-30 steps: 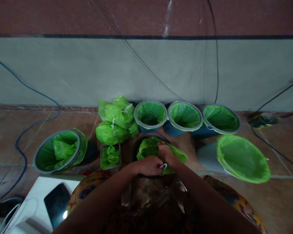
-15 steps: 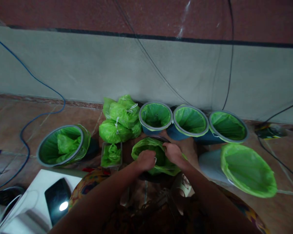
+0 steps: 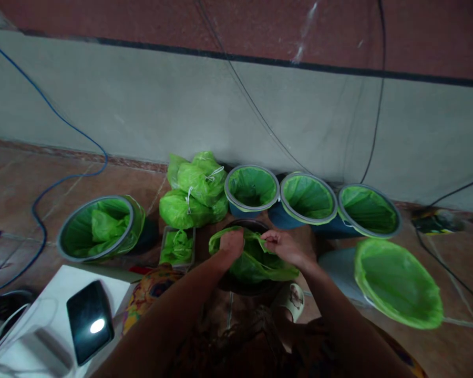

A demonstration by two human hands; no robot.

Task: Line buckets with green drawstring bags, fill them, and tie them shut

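Observation:
A green plastic bag (image 3: pixel 256 265) hangs in a dark round bin (image 3: pixel 240 286) between my feet, its mouth bunched up above the rim. My left hand (image 3: pixel 232 242) is closed on the left part of the bag's edge. On the other side, my right hand (image 3: pixel 284 245) pinches the bag's edge between thumb and fingers. The bag's inside is mostly hidden by the folds and my hands. A small clear tub (image 3: pixel 161 247) holding folded green bags stands to the left of the bin.
Three lined bins (image 3: pixel 252 186) line the wall, beside tied green bags (image 3: pixel 187 209). A lined bin (image 3: pixel 102 226) tilts at left; another lined bin (image 3: pixel 398 283) leans at right. A phone (image 3: pixel 90 321) lies on a white box (image 3: pixel 59 299). A blue cable (image 3: pixel 43 226) crosses the floor.
My hands have drawn the bag's edges up and closer together, so its mouth is narrower and more of the bin's back rim shows. The view has shifted slightly.

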